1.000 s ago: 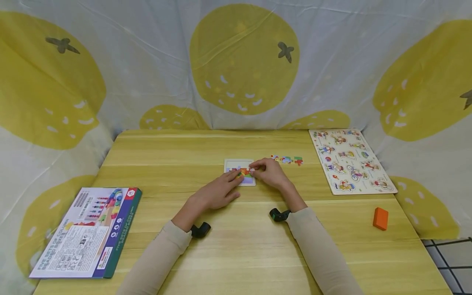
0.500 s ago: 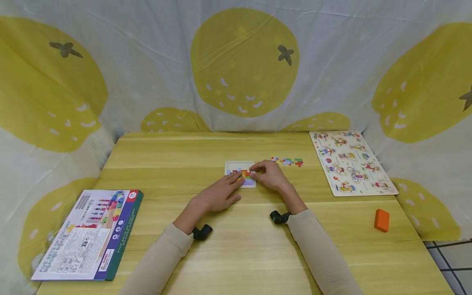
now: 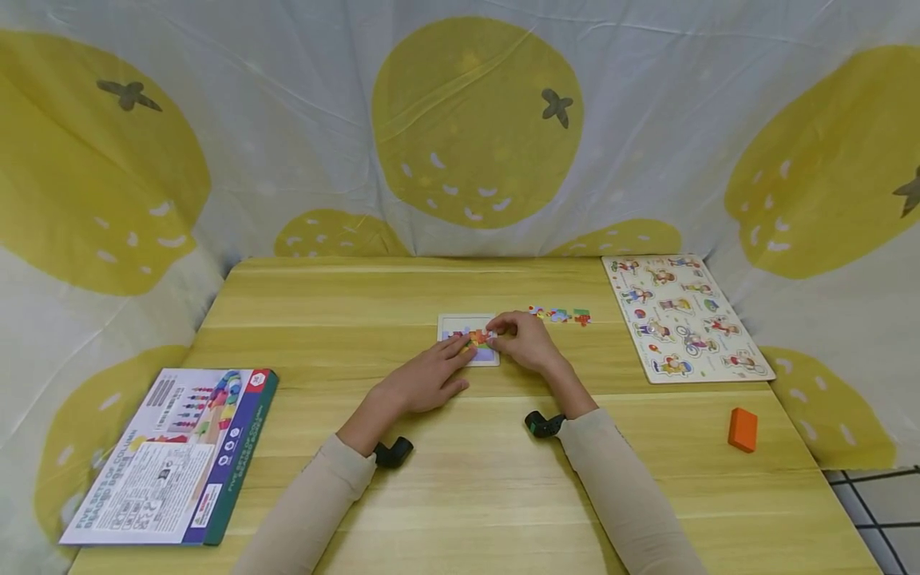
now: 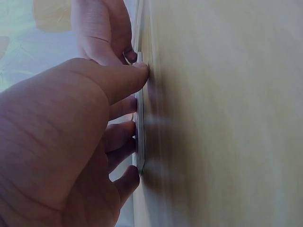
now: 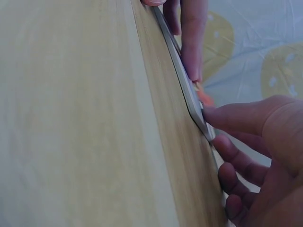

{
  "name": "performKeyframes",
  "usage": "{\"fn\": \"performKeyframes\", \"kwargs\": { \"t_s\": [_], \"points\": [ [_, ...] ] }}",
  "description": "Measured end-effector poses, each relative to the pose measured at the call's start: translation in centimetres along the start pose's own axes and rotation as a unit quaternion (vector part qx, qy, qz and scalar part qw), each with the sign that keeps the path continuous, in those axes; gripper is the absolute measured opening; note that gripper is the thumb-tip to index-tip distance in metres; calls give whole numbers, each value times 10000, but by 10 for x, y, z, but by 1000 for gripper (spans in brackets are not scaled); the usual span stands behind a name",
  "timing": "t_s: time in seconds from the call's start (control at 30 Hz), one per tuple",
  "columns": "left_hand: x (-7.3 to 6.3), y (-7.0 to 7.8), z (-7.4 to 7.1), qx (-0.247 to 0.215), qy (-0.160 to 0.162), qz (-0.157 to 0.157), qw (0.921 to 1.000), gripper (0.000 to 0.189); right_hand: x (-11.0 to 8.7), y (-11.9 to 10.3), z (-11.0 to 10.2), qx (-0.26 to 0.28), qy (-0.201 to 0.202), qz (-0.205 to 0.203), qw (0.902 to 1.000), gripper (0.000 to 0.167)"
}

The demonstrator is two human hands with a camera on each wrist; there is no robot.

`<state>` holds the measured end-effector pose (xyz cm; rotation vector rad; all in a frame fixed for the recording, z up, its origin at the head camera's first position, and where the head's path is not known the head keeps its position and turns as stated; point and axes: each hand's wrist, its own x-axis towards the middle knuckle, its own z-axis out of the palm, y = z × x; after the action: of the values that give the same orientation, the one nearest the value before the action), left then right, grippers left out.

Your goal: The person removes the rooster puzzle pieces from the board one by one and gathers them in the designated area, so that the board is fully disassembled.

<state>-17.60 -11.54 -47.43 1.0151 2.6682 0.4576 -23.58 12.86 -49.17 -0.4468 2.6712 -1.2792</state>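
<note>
A small jigsaw puzzle tray (image 3: 467, 316) lies on the table, with colourful pieces filling part of its lower area. My left hand (image 3: 424, 379) rests its extended fingers on those pieces, thumb by the near edge. At the tray's right side, my right hand (image 3: 528, 342) pinches a puzzle piece (image 3: 489, 335) between thumb and index finger, against the neighbouring pieces. Its other fingers are curled. Fingers cover much of the piece. Both wrist views show the tray edge (image 5: 187, 90) side-on, with an orange bit (image 5: 204, 97) sticking up near my right thumb.
Loose puzzle pieces (image 3: 558, 315) lie in a row beyond my right hand. A wooden peg puzzle board (image 3: 707, 335) is at the back right, an orange block (image 3: 743, 430) in front of it. A beads game box (image 3: 165, 463) lies at left. A fruit-print cloth (image 3: 287, 144) hangs behind.
The head view has tipped slightly, shifting everything a little lower in the picture. Both hands stay at the tray, with scarcely any movement.
</note>
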Motion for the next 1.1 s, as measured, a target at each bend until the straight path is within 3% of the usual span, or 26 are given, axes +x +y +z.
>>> {"fn": "performKeyframes", "kwargs": {
  "t_s": [0.73,1.1],
  "points": [
    [-1,1,-1,-23,112,37,9999,63,0,3,-5,485,-14,-175,9987,8],
    [0,0,-2,-86,164,5,9998,63,-6,11,-24,959,139,32,9953,10]
  ]
}}
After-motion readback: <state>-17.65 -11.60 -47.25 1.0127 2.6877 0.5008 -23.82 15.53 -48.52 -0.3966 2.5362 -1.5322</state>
